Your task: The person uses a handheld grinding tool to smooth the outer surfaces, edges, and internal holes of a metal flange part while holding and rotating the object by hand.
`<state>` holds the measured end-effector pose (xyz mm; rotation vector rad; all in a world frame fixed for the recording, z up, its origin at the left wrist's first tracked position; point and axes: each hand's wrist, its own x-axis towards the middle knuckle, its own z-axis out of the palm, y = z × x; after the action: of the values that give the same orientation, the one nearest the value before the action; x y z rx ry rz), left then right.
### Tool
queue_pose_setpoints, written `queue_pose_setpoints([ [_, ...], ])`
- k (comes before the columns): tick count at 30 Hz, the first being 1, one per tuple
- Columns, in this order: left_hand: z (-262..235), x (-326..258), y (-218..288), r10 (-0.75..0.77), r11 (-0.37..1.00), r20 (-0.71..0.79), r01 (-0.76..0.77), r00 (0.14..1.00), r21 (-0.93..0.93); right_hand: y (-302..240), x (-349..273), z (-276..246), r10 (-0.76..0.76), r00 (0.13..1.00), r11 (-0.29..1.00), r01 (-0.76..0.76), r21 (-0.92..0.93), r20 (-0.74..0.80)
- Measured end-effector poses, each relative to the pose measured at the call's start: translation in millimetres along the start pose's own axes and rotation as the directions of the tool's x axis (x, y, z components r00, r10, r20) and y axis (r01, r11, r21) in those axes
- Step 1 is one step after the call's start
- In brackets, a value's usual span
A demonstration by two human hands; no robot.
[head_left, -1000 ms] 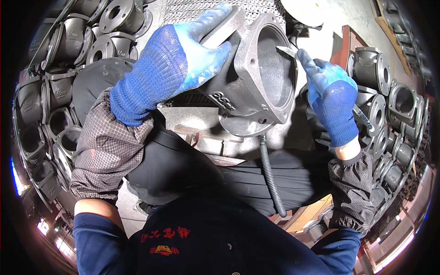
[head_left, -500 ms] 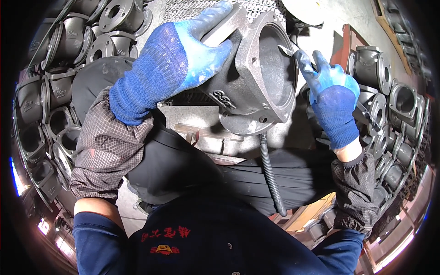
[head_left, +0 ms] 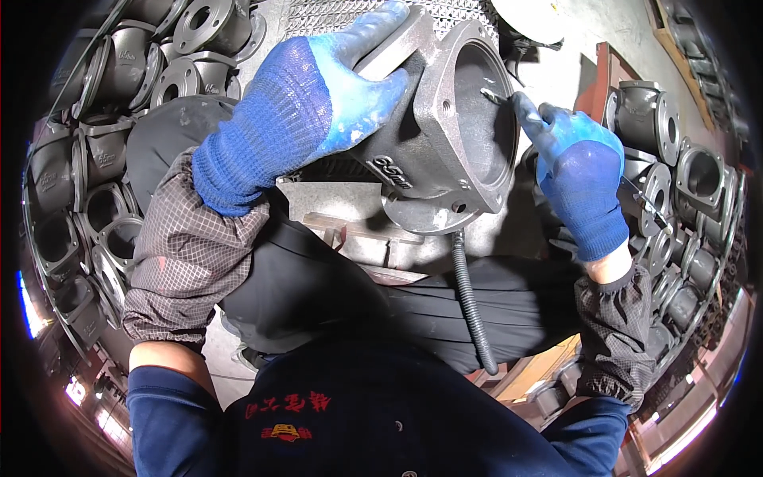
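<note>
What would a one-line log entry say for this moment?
left hand: grips grey cast valve body | right hand: holds thin metal tool, tip inside round opening | surroundings: stacked similar castings

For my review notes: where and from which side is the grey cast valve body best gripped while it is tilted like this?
Probably by its far flange, from the left and above, as the left hand does now. The valve body lies tilted with its big round opening facing right, so that grip keeps the opening free for the thin tool in the right hand.
</note>
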<state>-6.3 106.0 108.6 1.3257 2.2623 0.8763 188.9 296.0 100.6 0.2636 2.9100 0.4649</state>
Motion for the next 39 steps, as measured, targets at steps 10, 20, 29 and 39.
queue_pose_setpoints([
  [10, 3, 2, 8, 0.037, 0.999, 0.003, -0.037, 0.999, -0.018, -16, 46, 38, 0.591, 0.806, 0.626, -0.453, 0.634, -0.007],
  [20, 10, -11, 9, 0.137, 0.990, -0.054, -0.135, 0.989, 0.045, -21, 42, 46, 0.600, 0.782, 0.377, -0.463, 0.802, 0.170],
  [29, 6, -28, 9, 0.306, 0.931, -0.038, -0.291, 0.951, 0.222, 8, 12, 48, 0.713, 0.640, -0.264, -0.135, 0.955, 0.287],
  [39, -3, -65, 0, 0.182, 0.981, 0.016, -0.183, 0.983, 0.067, -59, -22, 67, 0.495, 0.859, 0.513, -0.165, 0.843, -0.133],
])
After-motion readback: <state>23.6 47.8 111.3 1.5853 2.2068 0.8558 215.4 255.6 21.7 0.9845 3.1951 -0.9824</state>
